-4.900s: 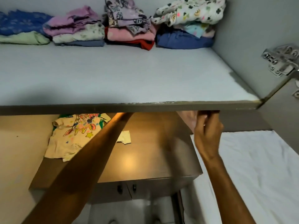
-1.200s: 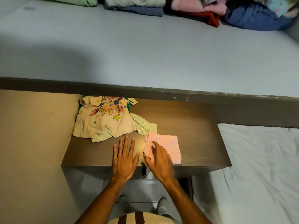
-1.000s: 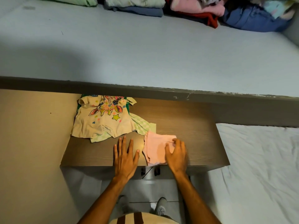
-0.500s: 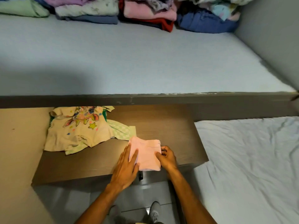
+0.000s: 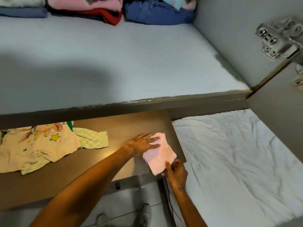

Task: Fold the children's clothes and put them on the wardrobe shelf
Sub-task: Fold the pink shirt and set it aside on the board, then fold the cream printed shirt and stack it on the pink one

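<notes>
The folded pink garment (image 5: 159, 155) lies at the right front corner of the brown cabinet top (image 5: 91, 163), its near corner hanging just past the front edge. The left hand (image 5: 143, 143) rests flat on the garment's far left part, fingers straight and spread across the cloth. The right hand (image 5: 176, 172) is at the near right corner, thumb and fingers curled and pinching the pink edge there. To the left on the same top lies an unfolded cream T-shirt (image 5: 35, 147) with a bright cartoon print and a yellow star, spread flat, and a pale green checked piece (image 5: 92, 139) sticks out from under its right side, well apart from the pink garment. Above, the grey wardrobe shelf (image 5: 124, 61) runs across the view, with 3 partly visible stacks of folded clothes at its back: a blue-grey one (image 5: 23, 13), a pink and red one (image 5: 98, 9), and a dark blue one (image 5: 157, 13). A metal door hinge (image 5: 278, 38) sits on the wardrobe's right wall. To the right of the cabinet is a bed with a rumpled white sheet (image 5: 237, 161). Below, on the pale floor, the person's 2 shoes (image 5: 146, 215) show between the forearms.
</notes>
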